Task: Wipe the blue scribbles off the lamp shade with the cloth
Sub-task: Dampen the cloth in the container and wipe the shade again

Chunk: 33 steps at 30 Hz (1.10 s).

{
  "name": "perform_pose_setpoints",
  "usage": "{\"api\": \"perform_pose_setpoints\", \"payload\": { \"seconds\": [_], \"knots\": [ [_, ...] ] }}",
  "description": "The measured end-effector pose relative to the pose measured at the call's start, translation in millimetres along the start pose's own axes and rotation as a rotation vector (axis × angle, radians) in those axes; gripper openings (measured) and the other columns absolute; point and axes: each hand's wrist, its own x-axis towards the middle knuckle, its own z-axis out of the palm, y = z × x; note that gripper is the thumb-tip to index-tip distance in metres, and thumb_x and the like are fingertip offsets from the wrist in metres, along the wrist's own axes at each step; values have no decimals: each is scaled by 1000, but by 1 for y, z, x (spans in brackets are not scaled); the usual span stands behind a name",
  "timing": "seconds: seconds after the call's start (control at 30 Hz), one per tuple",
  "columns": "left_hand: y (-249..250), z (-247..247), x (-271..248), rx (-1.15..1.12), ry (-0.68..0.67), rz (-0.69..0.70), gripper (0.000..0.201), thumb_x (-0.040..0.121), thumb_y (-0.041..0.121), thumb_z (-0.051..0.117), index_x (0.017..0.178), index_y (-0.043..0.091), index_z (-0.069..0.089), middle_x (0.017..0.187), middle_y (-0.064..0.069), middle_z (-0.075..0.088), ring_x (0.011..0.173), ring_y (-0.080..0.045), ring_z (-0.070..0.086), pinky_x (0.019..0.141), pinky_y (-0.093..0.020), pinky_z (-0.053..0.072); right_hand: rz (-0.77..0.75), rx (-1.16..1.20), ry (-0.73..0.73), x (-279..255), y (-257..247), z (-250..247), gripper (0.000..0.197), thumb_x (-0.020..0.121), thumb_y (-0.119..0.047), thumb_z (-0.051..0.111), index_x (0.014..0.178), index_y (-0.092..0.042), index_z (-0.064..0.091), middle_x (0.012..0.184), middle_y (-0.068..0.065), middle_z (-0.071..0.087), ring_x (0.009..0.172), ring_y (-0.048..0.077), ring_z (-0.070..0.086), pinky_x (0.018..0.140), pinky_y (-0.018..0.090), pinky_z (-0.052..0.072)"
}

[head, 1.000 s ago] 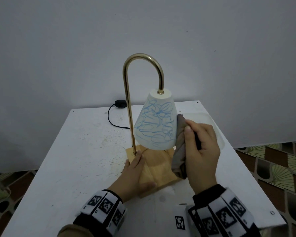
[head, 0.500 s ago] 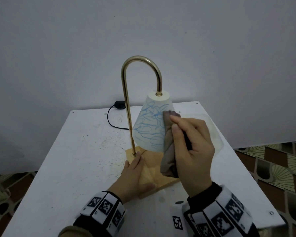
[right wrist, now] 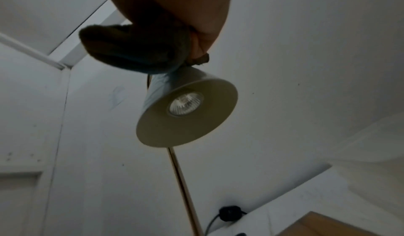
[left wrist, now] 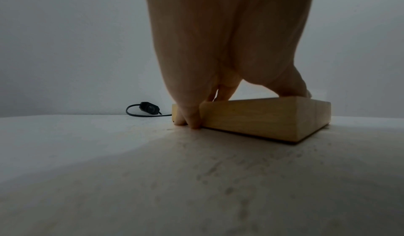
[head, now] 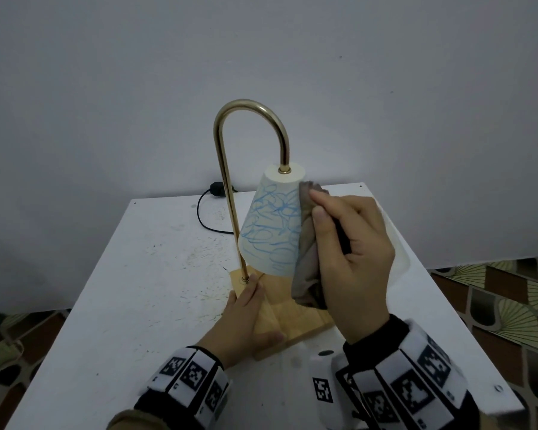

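Observation:
A white cone lamp shade covered in blue scribbles hangs from a curved brass arm over a wooden base. My right hand grips a grey-brown cloth and presses it against the shade's right side, near the top. The right wrist view shows the cloth bunched against the shade from below, the bulb visible. My left hand holds the base's left edge, thumb on top. In the left wrist view its fingers reach down the side of the base.
The lamp stands on a scuffed white table against a grey wall. A black cord with an inline switch lies behind the brass arm. Patterned floor tiles show beyond the table's right edge.
My right hand has carried the cloth from beside the shade's lower right up onto its upper right side. The left hand has stayed on the base.

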Motion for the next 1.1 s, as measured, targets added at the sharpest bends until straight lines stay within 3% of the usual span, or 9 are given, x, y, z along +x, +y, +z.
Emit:
{"api": "perform_pose_setpoints", "payload": {
  "seconds": [0.1,0.17,0.23,0.4,0.57,0.77,0.93,1.1],
  "knots": [
    [0,1,0,6,-19,-33,108,77,66,53,149,21,-14,153,9,-27,144,-30,-13,119,-46,6,-37,-40,-47,-11,8,-9,20,88,-1,55,103,3,67,97,1,56,94,3,54,88,11,40],
    [1,0,0,22,-27,-25,114,70,75,47,148,20,-14,152,10,-28,145,-29,-13,119,-46,6,-29,-66,-67,-14,16,-14,20,89,-4,54,103,1,67,97,3,59,94,5,56,88,12,40],
    [-1,1,0,32,-30,-17,117,66,79,43,148,20,-14,152,10,-29,145,-27,-13,119,-47,6,7,-88,-74,-13,23,-18,19,90,-4,54,103,-1,67,96,1,59,93,2,55,87,10,40],
    [5,-2,-3,26,-19,-36,107,79,64,53,149,19,-14,153,9,-28,144,-30,-14,119,-45,6,66,-61,-38,8,22,-12,18,89,0,56,101,-3,68,92,-7,56,90,-9,51,82,5,37],
    [6,-5,-5,-5,-26,-44,106,79,63,55,149,22,-13,154,11,-26,144,-31,-13,119,-45,7,-34,-16,-10,11,5,-2,18,89,2,57,104,2,67,95,0,56,94,-7,50,86,9,38],
    [1,-2,-3,2,-18,-10,108,79,64,55,149,21,-14,153,10,-27,145,-29,-12,120,-44,5,-167,-106,-118,-14,13,-15,20,85,5,55,102,8,66,97,2,53,96,3,51,93,12,39],
    [6,-4,-6,0,-20,-22,105,80,62,55,149,21,-13,153,10,-27,145,-29,-13,120,-43,4,-22,-153,-66,-11,30,-21,21,89,-5,53,104,0,67,95,-2,55,93,-9,49,86,7,37],
    [15,-9,-10,15,-38,-60,105,81,60,56,149,20,-13,154,9,-25,144,-32,-12,119,-44,8,-18,-75,-22,5,17,-10,18,89,0,56,104,1,67,95,1,56,93,-7,50,84,8,38]
  ]
}}
